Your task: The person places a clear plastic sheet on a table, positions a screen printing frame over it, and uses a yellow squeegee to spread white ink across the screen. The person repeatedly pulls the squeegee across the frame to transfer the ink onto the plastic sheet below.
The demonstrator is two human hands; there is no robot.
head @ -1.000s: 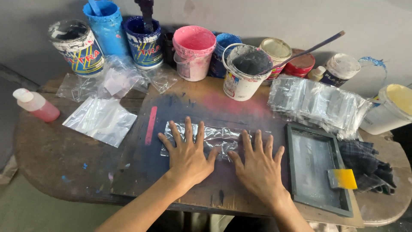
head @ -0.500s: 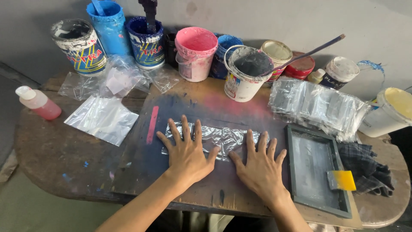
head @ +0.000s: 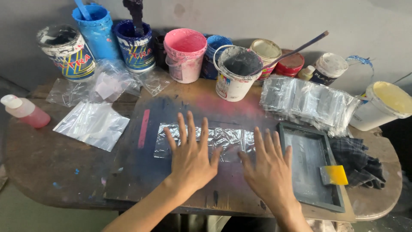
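Both my left hand (head: 192,160) and right hand (head: 269,172) press flat, fingers spread, on the clear plastic bag (head: 223,138); I judge wet ink could smear it.

**Both hands flat on the plastic sheet**

At frame centre I see my left hand (head: 191,154) and right hand (head: 268,172) spread, fingers splayed, on a clear plastic sheet (head: 223,137) lying on the stained board (head: 146,172). Paint buckets (head: 184,53) line the top; a framed screen (head: 309,165) sits lower right.
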